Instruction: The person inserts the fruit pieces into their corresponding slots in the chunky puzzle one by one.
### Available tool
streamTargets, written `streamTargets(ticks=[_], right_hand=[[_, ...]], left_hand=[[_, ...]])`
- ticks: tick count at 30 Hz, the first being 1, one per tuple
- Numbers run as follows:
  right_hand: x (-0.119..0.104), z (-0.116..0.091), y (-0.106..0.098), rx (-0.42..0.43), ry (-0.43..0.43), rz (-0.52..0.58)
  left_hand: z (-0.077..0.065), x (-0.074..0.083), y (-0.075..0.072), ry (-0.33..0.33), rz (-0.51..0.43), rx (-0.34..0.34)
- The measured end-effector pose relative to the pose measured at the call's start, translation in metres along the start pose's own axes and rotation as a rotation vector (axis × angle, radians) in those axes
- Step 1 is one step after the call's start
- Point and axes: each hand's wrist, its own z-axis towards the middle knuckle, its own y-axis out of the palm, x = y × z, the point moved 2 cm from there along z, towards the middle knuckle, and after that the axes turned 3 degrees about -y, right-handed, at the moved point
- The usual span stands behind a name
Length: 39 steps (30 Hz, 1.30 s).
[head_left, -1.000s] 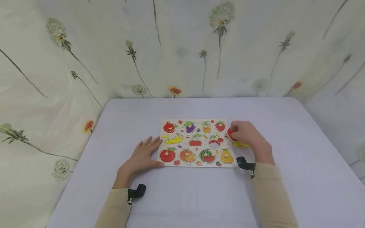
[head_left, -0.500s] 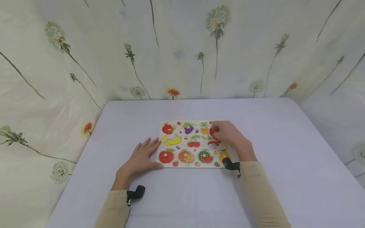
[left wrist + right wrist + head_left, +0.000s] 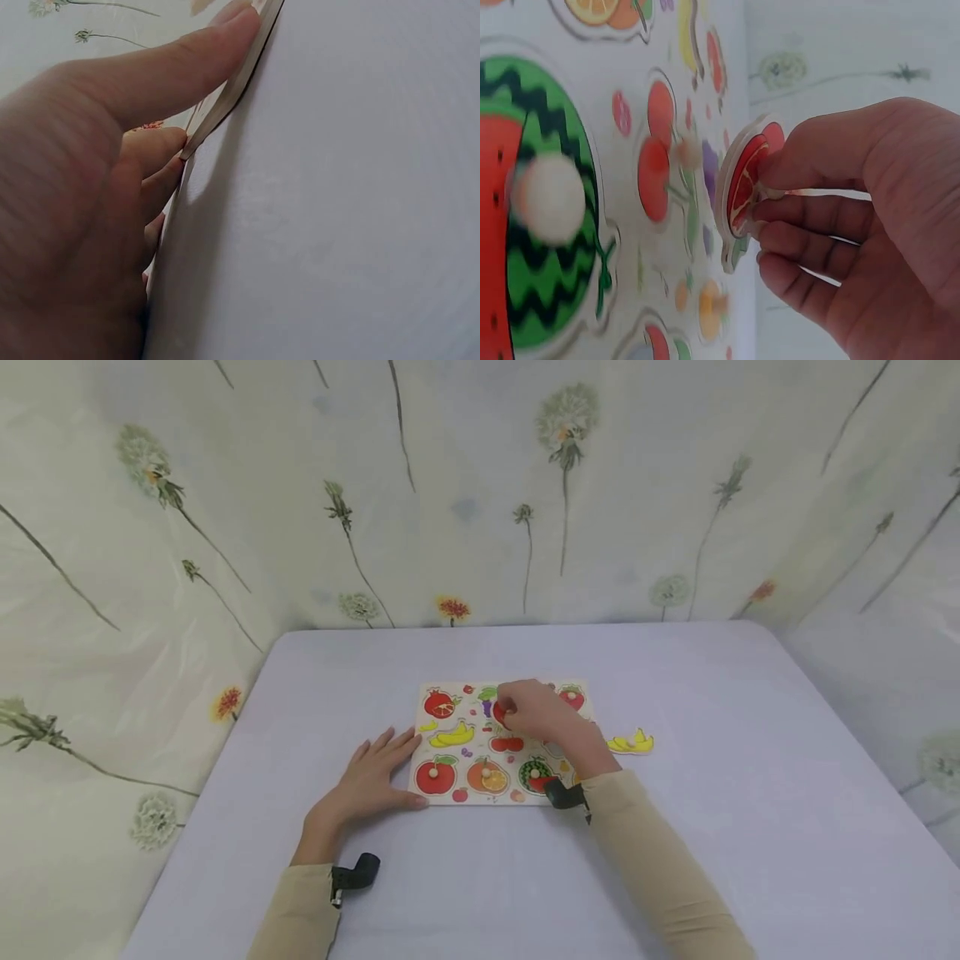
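Observation:
A fruit peg puzzle board (image 3: 425,752) lies flat on the table. My left hand (image 3: 375,781) rests at its left side with fingers spread; in the left wrist view the thumb (image 3: 187,67) touches the board's edge. Over the upper middle of the board, my right hand (image 3: 540,710) pinches a red pomegranate piece (image 3: 748,184) between thumb and fingertips. That piece is tilted and held above the board in the right wrist view. A pomegranate picture (image 3: 440,703) without a knob shows at the upper left. The right hand and forearm hide part of the board.
A yellow banana piece (image 3: 632,742) lies on the table just right of the board. Knobbed pieces, such as the apple (image 3: 435,775) and watermelon (image 3: 555,247), sit in the board. A flowered cloth (image 3: 465,552) hangs behind the table.
My right hand has moved left from beside the board to above its upper middle, carrying the pomegranate piece. The banana piece is now fully uncovered. My left hand stays put.

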Motion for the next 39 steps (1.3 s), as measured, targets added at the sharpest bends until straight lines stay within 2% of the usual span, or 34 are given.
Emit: streamTargets(ticks=[7, 15, 32, 39], right_hand=[[-0.016, 0.016, 0.017, -0.024, -0.027, -0.012], [-0.028, 0.028, 0.026, -0.033, -0.025, -0.044], [-0.050, 0.050, 0.035, -0.023, -0.123, -0.015], [-0.062, 0.054, 0.032, -0.063, -0.106, -0.017]], left_hand=[[0.000, 0.001, 0.000, -0.007, 0.002, -0.004], [-0.004, 0.000, 0.003, 0.009, -0.020, 0.004], [-0.002, -0.003, 0.003, 0.014, 0.013, 0.015], [-0.003, -0.001, 0.002, 0.038, 0.006, 0.023]])
